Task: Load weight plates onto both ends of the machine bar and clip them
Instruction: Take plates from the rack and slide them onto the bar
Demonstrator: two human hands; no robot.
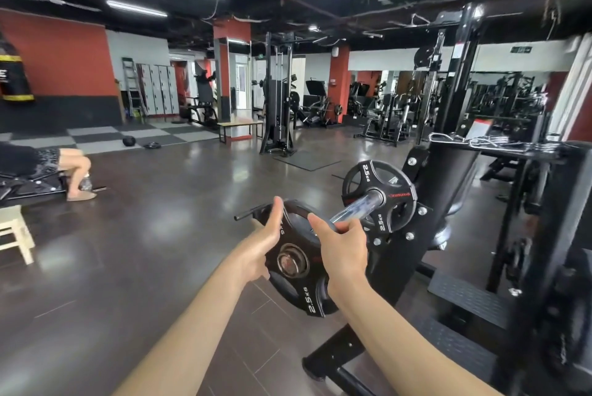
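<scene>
Black rubber, the loose 2.5 kg plate sits between your flat left hand and gripping right hand, short of the chrome sleeve. Square its hole to the tip, then slide it against the loaded plate.

Bare floor lies open left of the bar. To the right, the black machine frame crowds close. A mounted plate blocks the bar's inner end.
</scene>
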